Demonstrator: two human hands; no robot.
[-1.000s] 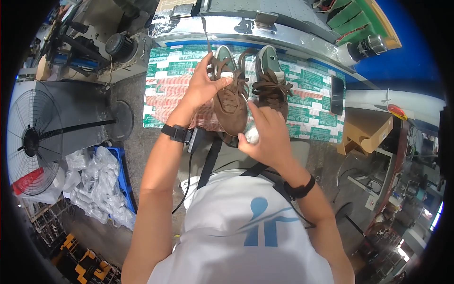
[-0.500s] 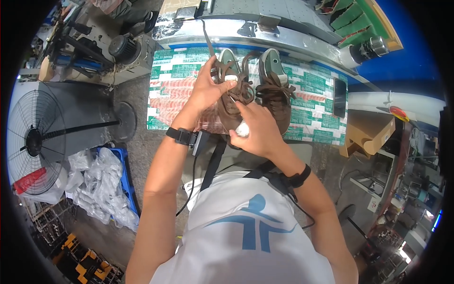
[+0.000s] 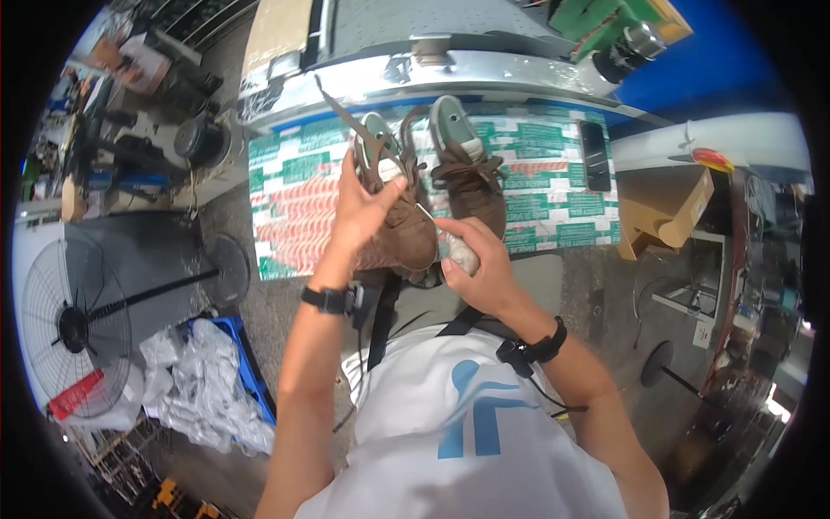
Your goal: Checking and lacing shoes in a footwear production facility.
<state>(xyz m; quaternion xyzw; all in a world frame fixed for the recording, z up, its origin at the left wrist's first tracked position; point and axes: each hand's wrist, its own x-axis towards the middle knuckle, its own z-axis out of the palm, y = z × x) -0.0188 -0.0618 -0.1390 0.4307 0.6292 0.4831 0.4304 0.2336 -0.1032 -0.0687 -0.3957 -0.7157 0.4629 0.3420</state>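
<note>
Her left hand (image 3: 367,203) grips the brown shoe (image 3: 399,227) while the right hand (image 3: 475,259), clutching a small pale object (image 3: 462,255), probably next needs steady lace work.

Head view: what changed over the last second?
Left hand slid up the held brown shoe toward its laces; right hand shifted lower right of the toe, keeping the small whitish object. Nothing let go. Second shoe stayed on the patterned mat.
</note>
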